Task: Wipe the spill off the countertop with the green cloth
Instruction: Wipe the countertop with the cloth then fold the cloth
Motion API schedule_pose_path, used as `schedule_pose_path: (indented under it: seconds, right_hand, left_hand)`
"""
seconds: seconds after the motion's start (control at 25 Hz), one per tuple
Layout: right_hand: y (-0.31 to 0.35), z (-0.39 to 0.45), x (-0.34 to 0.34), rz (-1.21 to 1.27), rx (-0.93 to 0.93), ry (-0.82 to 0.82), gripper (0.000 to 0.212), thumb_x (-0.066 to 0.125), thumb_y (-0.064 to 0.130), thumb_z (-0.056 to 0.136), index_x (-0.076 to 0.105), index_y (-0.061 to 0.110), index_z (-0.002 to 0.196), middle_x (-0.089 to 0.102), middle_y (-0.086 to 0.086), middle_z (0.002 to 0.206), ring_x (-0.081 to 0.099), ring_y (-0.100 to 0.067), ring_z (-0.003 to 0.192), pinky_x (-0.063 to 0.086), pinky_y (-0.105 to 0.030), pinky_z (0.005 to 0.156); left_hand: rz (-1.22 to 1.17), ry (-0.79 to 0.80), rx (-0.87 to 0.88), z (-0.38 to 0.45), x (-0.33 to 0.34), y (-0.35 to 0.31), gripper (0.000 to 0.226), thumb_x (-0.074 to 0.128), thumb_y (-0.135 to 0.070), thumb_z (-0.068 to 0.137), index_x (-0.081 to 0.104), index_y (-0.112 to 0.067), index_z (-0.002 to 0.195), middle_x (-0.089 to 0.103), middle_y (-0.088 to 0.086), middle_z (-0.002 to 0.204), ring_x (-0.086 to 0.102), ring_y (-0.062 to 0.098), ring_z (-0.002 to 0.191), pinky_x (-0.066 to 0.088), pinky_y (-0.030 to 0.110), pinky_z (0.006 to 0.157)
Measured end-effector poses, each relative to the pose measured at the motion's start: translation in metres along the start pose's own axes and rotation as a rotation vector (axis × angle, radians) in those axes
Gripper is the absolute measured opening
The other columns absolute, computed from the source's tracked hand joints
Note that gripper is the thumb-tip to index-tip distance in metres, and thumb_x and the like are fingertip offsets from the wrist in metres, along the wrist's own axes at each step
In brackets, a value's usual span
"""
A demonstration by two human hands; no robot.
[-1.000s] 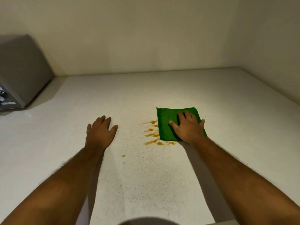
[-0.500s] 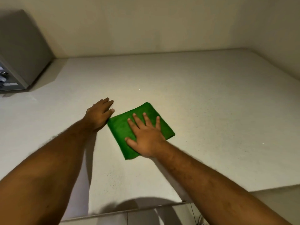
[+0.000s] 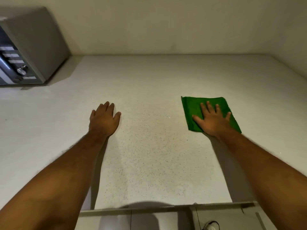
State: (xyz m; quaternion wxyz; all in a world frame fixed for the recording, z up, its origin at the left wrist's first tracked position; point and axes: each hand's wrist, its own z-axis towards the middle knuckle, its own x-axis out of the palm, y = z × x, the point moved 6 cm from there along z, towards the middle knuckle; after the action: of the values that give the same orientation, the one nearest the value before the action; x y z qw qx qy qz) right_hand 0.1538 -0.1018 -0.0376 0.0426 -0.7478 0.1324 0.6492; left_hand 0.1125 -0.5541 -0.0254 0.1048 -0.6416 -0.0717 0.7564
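A folded green cloth [image 3: 192, 112] lies flat on the pale speckled countertop [image 3: 149, 163], right of centre. My right hand [image 3: 211, 121] presses down on it, palm flat and fingers spread. Resting flat on the bare counter to the left, about a forearm's length from the cloth, is my left hand [image 3: 104, 119], fingers together and holding nothing. No orange stain shows on the counter between the hands; a faint damp sheen marks that patch.
A grey microwave [image 3: 31, 48] with a knob stands at the back left corner. Walls close the counter at the back and right. The counter's front edge [image 3: 166, 209] runs along the bottom, with a cabinet and floor below.
The orange spill seen a second ago is gone from view. My right hand swept the cloth left to beside my left hand, then back out to the right. My left hand stayed put.
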Motion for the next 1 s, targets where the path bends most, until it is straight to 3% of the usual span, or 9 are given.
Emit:
schedule_pose_path:
  seconds: [0.12, 0.28, 0.36, 0.48, 0.64, 0.76, 0.88, 1.0]
  right_hand:
    - [0.068, -0.008, 0.003, 0.014, -0.006, 0.018, 0.097, 0.019, 0.085, 0.093, -0.003, 0.03, 0.17, -0.009, -0.002, 0.18, -0.008, -0.041, 0.164, -0.004, -0.081, 0.12]
    - [0.218, -0.083, 0.04, -0.017, -0.359, 0.045, 0.099, 0.022, 0.081, 0.09, 0.001, 0.028, 0.171, -0.007, -0.003, 0.18, -0.01, -0.04, 0.164, -0.016, -0.079, 0.117]
    - [0.24, -0.106, 0.05, -0.008, -0.48, 0.074, 0.098, 0.019, 0.083, 0.087, 0.006, 0.031, 0.17, -0.001, -0.001, 0.18, -0.007, -0.037, 0.165, -0.022, -0.075, 0.116]
    - [0.184, -0.072, 0.029, -0.001, -0.473, 0.015, 0.092, 0.018, 0.087, 0.091, 0.002, 0.041, 0.169, -0.006, 0.004, 0.179, -0.007, -0.03, 0.165, -0.015, -0.071, 0.123]
    - [0.006, 0.0, -0.007, -0.006, -0.045, -0.086, 0.093, 0.011, 0.09, 0.091, -0.004, 0.041, 0.168, -0.007, 0.001, 0.179, -0.003, -0.032, 0.165, -0.001, -0.072, 0.126]
    - [-0.111, 0.024, -0.023, 0.032, 0.25, -0.078, 0.108, 0.0, 0.098, 0.08, 0.002, 0.037, 0.169, 0.0, -0.002, 0.18, 0.002, -0.037, 0.164, 0.002, -0.077, 0.123]
    - [-0.121, 0.044, -0.026, 0.043, 0.345, -0.022, 0.119, 0.003, 0.099, 0.075, 0.006, 0.029, 0.171, 0.003, -0.006, 0.18, 0.002, -0.041, 0.164, 0.003, -0.082, 0.119]
    - [-0.041, 0.047, -0.023, 0.054, 0.218, -0.033, 0.112, 0.005, 0.096, 0.083, 0.005, 0.026, 0.171, 0.0, -0.008, 0.18, 0.0, -0.045, 0.163, -0.001, -0.081, 0.12]
  left_hand:
    - [0.004, -0.004, -0.009, 0.002, 0.001, -0.002, 0.062, 0.04, -0.047, 0.108, 0.042, -0.013, 0.16, 0.039, 0.012, 0.169, 0.033, 0.031, 0.158, 0.021, 0.057, 0.129]
    - [-0.04, -0.043, -0.009, 0.006, 0.002, 0.004, 0.055, 0.048, -0.04, 0.108, 0.05, -0.011, 0.154, 0.045, 0.015, 0.164, 0.039, 0.034, 0.154, 0.026, 0.059, 0.126]
    - [-0.051, -0.042, 0.007, 0.008, 0.005, 0.005, 0.053, 0.048, -0.036, 0.108, 0.052, -0.008, 0.153, 0.046, 0.018, 0.163, 0.041, 0.037, 0.152, 0.029, 0.061, 0.123]
    - [-0.047, -0.037, 0.003, 0.008, 0.005, 0.007, 0.053, 0.047, -0.035, 0.109, 0.051, -0.007, 0.153, 0.046, 0.018, 0.163, 0.041, 0.038, 0.152, 0.028, 0.061, 0.124]
    - [-0.006, -0.016, 0.014, 0.007, 0.005, 0.004, 0.055, 0.044, -0.037, 0.109, 0.048, -0.006, 0.155, 0.045, 0.018, 0.164, 0.04, 0.038, 0.153, 0.027, 0.062, 0.125]
    - [0.018, -0.016, 0.017, 0.008, 0.005, 0.002, 0.057, 0.043, -0.04, 0.109, 0.046, -0.009, 0.156, 0.043, 0.015, 0.165, 0.039, 0.036, 0.154, 0.027, 0.062, 0.125]
    - [0.018, -0.02, 0.011, 0.008, 0.006, 0.001, 0.059, 0.041, -0.044, 0.109, 0.043, -0.012, 0.159, 0.04, 0.013, 0.168, 0.034, 0.033, 0.157, 0.023, 0.062, 0.127]
    - [0.02, -0.001, 0.012, 0.01, 0.005, 0.0, 0.061, 0.038, -0.046, 0.109, 0.039, -0.014, 0.162, 0.035, 0.011, 0.171, 0.03, 0.032, 0.16, 0.021, 0.062, 0.128]
